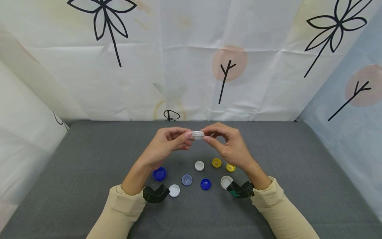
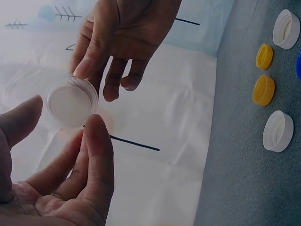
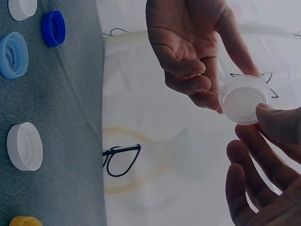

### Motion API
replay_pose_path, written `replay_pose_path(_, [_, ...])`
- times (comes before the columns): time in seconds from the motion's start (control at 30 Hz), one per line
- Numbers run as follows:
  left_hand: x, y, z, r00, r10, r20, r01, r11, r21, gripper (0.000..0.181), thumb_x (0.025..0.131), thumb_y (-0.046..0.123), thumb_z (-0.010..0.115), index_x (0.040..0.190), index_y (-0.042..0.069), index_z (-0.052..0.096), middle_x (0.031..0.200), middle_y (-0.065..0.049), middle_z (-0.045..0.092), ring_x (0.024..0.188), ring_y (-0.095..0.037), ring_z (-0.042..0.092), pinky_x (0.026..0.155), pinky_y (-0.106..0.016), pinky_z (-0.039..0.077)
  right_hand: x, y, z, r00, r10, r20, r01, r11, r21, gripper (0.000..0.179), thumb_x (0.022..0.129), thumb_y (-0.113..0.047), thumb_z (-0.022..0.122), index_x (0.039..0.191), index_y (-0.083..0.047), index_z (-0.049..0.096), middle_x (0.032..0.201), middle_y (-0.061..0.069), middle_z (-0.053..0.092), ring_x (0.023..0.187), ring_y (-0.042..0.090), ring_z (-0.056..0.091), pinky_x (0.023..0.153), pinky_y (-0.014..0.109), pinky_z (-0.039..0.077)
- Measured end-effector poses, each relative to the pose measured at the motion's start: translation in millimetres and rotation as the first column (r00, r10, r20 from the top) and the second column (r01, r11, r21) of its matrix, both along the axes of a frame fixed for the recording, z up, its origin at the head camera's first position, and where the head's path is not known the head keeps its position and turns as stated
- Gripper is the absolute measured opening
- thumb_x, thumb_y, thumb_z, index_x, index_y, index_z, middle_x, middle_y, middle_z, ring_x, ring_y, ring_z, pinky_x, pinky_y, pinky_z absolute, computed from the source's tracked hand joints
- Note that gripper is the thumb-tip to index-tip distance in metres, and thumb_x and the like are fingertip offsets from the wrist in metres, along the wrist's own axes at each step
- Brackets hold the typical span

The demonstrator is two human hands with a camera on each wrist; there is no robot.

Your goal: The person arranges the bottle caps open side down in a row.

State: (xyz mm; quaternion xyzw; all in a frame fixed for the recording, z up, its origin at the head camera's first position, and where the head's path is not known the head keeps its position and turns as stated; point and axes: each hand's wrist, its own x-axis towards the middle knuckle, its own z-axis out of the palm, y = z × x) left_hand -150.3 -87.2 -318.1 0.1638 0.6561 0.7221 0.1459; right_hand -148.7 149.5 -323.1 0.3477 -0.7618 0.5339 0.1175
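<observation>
A round, clear plastic cap (image 1: 197,135) with a ribbed rim is held up above the table between both hands. My left hand (image 1: 171,141) pinches its left edge, with the thumb and a fingertip at the rim. From the other side my right hand (image 1: 226,141) pinches the right edge between thumb and index finger. The left wrist view shows the cap's flat round face (image 2: 70,104) with the right thumb on its upper rim. In the right wrist view the right thumb overlaps the cap's edge (image 3: 242,96), partly hiding it.
On the grey table (image 1: 89,159) below lie several loose caps: dark blue (image 1: 159,174), blue (image 1: 206,184), light blue (image 1: 186,180), white (image 1: 199,166), another white (image 1: 174,191), yellow (image 1: 216,162), and others near the right wrist. A patterned white cloth (image 1: 185,66) hangs behind.
</observation>
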Motion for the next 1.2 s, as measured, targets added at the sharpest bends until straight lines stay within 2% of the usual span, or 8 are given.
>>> replay_pose_path(0.13, [1.1, 0.2, 0.1, 1.000, -0.001, 0.008, 0.001, 1.000, 0.008, 0.028, 0.099, 0.007, 0.066, 0.121, -0.010, 0.066, 0.109, -0.017, 0.072, 0.097, -0.023, 0.071, 0.090, -0.040, 0.057, 0.5, -0.3, 0.1, 1.000, 0.022, -0.017, -0.022, 1.000, 0.013, 0.026, 0.091, 0.010, 0.069, 0.114, -0.002, 0.072, 0.109, 0.007, 0.070, 0.094, 0.019, 0.063, 0.083, 0.031, 0.053])
replay_pose_path(0.27, [1.4, -0.2, -0.3, 1.000, 0.015, -0.014, -0.015, 1.000, -0.012, 0.028, 0.096, 0.004, 0.069, 0.122, -0.008, 0.067, 0.110, -0.014, 0.073, 0.101, -0.023, 0.071, 0.090, -0.037, 0.056, 0.6, 0.1, 0.3, 0.999, 0.047, 0.001, -0.047, 0.999, 0.018, 0.029, 0.091, 0.010, 0.069, 0.117, -0.001, 0.071, 0.112, 0.009, 0.069, 0.096, 0.020, 0.063, 0.084, 0.031, 0.054])
replay_pose_path(0.37, [1.4, -0.5, -0.9, 0.998, 0.027, -0.048, -0.029, 0.999, -0.024, 0.029, 0.094, 0.001, 0.071, 0.122, -0.007, 0.067, 0.110, -0.013, 0.073, 0.101, -0.022, 0.071, 0.088, -0.033, 0.056, 0.6, 1.1, 0.2, 0.998, 0.064, 0.027, -0.065, 0.998, 0.021, 0.031, 0.090, 0.010, 0.070, 0.119, 0.000, 0.070, 0.113, 0.009, 0.068, 0.097, 0.023, 0.063, 0.086, 0.031, 0.054])
replay_pose_path(0.53, [2.9, -0.2, -1.3, 0.993, 0.049, -0.105, -0.048, 0.999, 0.006, 0.031, 0.090, -0.006, 0.073, 0.120, -0.009, 0.067, 0.106, -0.010, 0.072, 0.093, -0.017, 0.071, 0.082, -0.030, 0.057, 1.1, 1.7, 1.1, 0.994, 0.078, 0.079, -0.079, 0.997, 0.017, 0.032, 0.091, 0.004, 0.073, 0.122, 0.000, 0.069, 0.113, 0.009, 0.067, 0.100, 0.030, 0.061, 0.087, 0.032, 0.054])
replay_pose_path(0.77, [2.6, 2.1, -4.4, 0.981, 0.047, -0.188, -0.033, 0.997, 0.076, 0.033, 0.086, -0.014, 0.073, 0.119, -0.013, 0.066, 0.112, -0.017, 0.070, 0.094, -0.019, 0.070, 0.085, -0.032, 0.058, 1.6, 1.3, 1.7, 0.989, 0.072, 0.131, -0.074, 0.997, 0.012, 0.034, 0.091, -0.003, 0.076, 0.125, -0.002, 0.068, 0.113, 0.006, 0.067, 0.101, 0.026, 0.061, 0.087, 0.034, 0.053])
replay_pose_path(0.93, [1.7, 3.0, -6.9, 0.963, 0.033, -0.269, -0.019, 0.998, 0.052, 0.037, 0.083, -0.013, 0.077, 0.119, -0.011, 0.067, 0.115, -0.020, 0.069, 0.099, -0.022, 0.070, 0.091, -0.037, 0.056, 0.6, 2.0, 0.2, 0.990, 0.078, 0.122, -0.081, 0.996, 0.023, 0.034, 0.091, -0.003, 0.076, 0.124, -0.002, 0.069, 0.116, 0.006, 0.068, 0.102, 0.024, 0.062, 0.088, 0.035, 0.053])
replay_pose_path(1.07, [1.8, 3.6, -7.7, 0.942, 0.018, -0.335, -0.026, 1.000, -0.018, 0.040, 0.081, -0.007, 0.082, 0.119, -0.006, 0.069, 0.115, -0.016, 0.070, 0.102, -0.025, 0.069, 0.093, -0.037, 0.055, -0.5, 2.1, -1.7, 0.990, 0.082, 0.116, -0.087, 0.995, 0.038, 0.034, 0.090, -0.001, 0.076, 0.124, -0.003, 0.069, 0.116, 0.006, 0.068, 0.103, 0.023, 0.062, 0.088, 0.037, 0.052])
replay_pose_path(1.2, [1.9, 3.4, -8.5, 0.922, 0.014, -0.388, -0.057, 0.993, -0.100, 0.040, 0.080, -0.002, 0.085, 0.118, -0.003, 0.070, 0.114, -0.012, 0.071, 0.101, -0.024, 0.069, 0.093, -0.038, 0.055, -1.0, 1.7, -2.8, 0.991, 0.077, 0.112, -0.082, 0.996, 0.044, 0.035, 0.088, 0.002, 0.077, 0.123, -0.002, 0.071, 0.116, 0.007, 0.069, 0.104, 0.025, 0.062, 0.088, 0.041, 0.053])
